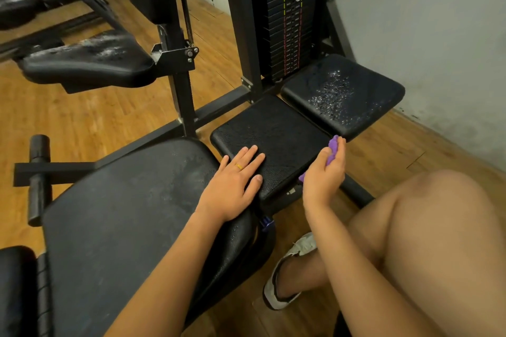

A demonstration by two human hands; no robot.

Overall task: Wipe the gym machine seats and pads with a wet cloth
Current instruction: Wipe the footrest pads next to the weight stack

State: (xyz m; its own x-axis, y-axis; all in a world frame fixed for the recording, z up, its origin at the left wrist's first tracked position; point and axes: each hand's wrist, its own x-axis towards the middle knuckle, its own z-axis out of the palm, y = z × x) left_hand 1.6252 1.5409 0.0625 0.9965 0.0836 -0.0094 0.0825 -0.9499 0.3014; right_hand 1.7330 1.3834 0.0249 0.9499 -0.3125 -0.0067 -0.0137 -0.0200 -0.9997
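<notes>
My left hand (232, 182) rests flat, fingers straight, on the near left corner of the middle black pad (282, 128). My right hand (325, 169) holds a purple cloth (332, 145) against that pad's right edge, fingers curled round it. Beyond it lies a far black pad (342, 96) speckled with water drops. The large black seat (131, 213) stretches under my left forearm, with damp streaks on it.
The weight stack (290, 16) and its black frame rise behind the pads. Another worn black seat (87, 63) sits at the left, over wooden floor. A grey wall (438, 35) closes the right side. My bare knee (438, 227) and shoe (287, 276) are at lower right.
</notes>
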